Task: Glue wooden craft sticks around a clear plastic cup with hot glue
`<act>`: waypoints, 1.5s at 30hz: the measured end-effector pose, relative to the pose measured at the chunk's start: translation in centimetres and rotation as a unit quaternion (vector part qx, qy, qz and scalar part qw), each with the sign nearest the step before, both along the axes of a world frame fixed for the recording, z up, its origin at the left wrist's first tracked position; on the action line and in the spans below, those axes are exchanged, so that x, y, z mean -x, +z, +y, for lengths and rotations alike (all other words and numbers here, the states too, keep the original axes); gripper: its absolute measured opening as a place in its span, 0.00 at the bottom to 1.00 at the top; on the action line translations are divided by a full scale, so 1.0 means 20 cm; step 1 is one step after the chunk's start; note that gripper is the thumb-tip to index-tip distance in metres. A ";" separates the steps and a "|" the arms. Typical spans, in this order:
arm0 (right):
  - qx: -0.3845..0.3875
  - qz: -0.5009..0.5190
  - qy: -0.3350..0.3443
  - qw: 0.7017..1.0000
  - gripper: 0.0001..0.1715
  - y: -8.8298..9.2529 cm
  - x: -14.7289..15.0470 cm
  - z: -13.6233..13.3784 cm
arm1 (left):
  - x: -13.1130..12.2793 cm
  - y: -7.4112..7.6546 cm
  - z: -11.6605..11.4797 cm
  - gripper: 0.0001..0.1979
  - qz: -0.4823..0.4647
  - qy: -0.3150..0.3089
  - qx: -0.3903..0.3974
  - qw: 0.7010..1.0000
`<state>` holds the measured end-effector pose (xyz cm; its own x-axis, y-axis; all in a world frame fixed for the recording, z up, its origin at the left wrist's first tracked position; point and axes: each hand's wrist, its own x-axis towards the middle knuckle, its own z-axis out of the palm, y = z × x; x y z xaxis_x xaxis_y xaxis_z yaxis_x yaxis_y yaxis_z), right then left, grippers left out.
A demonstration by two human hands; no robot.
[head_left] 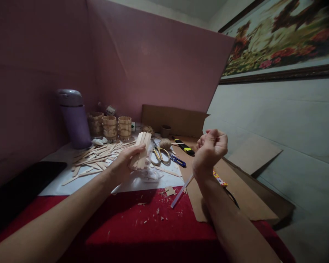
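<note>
1. Left hand: most fingertips are hidden behind the wooden sticks it grips, and the sticks' exact number cannot be told.
2. Right hand: the fingers curl inward; whether they enclose anything is unclear.
3. Translucent rod: its upper end is lost behind the right forearm.
4. Leftmost wooden cup: partly covered by its neighbour.
5. Framed painting: cut off by the top and right edges.
6. Red cloth: cut off along the bottom.
</note>
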<state>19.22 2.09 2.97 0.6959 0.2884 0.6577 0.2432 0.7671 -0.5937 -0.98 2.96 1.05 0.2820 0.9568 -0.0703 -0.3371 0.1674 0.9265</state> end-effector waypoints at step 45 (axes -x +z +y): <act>0.169 0.022 0.280 0.945 0.28 0.04 -0.01 0.04 | 0.03 0.00 -0.01 0.15 -0.082 -0.067 0.071 0.992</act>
<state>19.39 2.81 3.72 0.3969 0.8078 0.4358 -0.1756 0.5329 -0.8278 -1.50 2.83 1.13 0.4252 0.8935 -0.1443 -0.4465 0.3457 0.8253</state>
